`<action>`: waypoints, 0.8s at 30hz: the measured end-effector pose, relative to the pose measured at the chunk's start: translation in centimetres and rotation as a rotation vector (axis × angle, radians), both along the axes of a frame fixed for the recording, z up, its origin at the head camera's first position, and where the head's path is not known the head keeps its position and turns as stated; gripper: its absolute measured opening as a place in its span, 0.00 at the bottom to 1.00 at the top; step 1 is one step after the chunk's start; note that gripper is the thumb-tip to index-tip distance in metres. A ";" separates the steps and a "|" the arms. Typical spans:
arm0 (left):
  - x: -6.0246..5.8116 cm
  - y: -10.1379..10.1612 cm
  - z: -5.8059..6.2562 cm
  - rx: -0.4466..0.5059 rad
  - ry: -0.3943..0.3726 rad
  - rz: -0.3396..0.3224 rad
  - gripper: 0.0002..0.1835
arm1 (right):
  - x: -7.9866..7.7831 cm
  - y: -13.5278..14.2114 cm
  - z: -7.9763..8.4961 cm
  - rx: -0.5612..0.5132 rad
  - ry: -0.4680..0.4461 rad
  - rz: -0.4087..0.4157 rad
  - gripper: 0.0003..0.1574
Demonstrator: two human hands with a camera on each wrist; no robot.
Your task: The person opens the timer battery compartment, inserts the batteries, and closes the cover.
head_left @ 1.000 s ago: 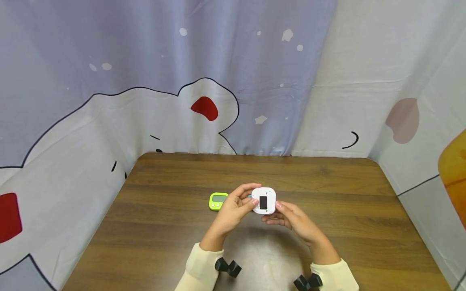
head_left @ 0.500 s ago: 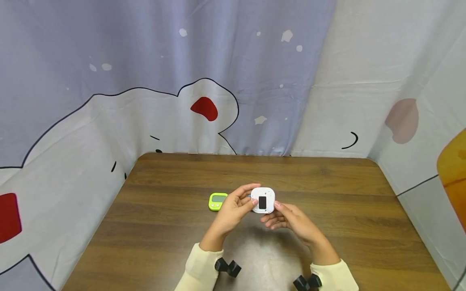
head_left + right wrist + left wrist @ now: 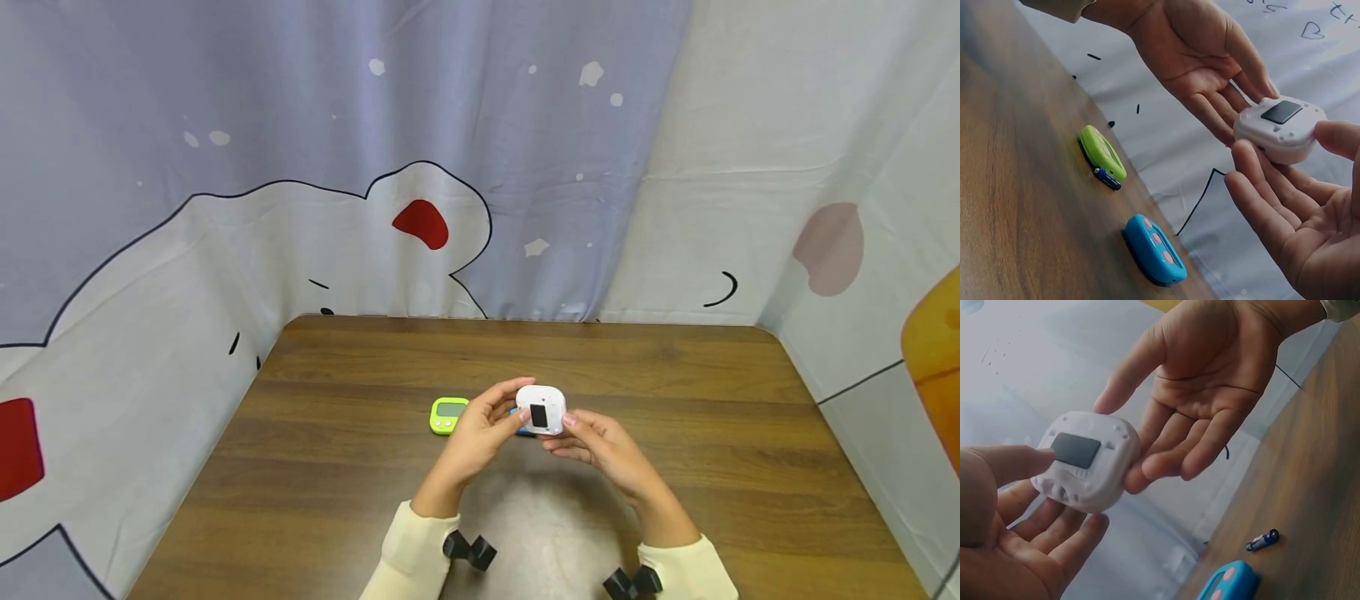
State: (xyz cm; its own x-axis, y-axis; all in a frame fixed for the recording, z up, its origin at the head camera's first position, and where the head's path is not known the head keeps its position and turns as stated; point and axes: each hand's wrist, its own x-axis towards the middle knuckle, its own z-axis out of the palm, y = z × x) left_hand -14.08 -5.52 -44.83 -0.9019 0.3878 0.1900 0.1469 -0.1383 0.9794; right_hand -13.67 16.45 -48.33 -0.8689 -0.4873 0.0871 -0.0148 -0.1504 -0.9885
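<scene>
Head view — white device [image 3: 552, 398] sits between both hands [image 3: 482, 425] [image 3: 606, 446].

Lavender-and-white printed cloth [image 3: 555, 167] is hanging beyond the far edge and rounded corners of the brown table [image 3: 675, 367], whose wood-grained top is catching pale light [image 3: 547, 542].

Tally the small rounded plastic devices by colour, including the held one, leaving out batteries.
White device (held): 1
Green device (on the table): 1
Blue device (on the table): 1
Total: 3
</scene>
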 end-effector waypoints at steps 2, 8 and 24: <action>0.0 0.0 0.0 0.001 -0.011 0.000 0.24 | 0.0 -0.1 -0.1 0.013 0.007 -0.031 0.26; 0.0 -0.1 0.1 -0.003 -0.010 0.006 0.26 | -0.1 -0.2 -0.3 0.021 0.016 -0.127 0.25; -1.0 -0.2 -2.6 -0.023 -0.037 -0.058 0.34 | 0.0 -0.5 -0.3 -0.032 0.077 -0.282 0.27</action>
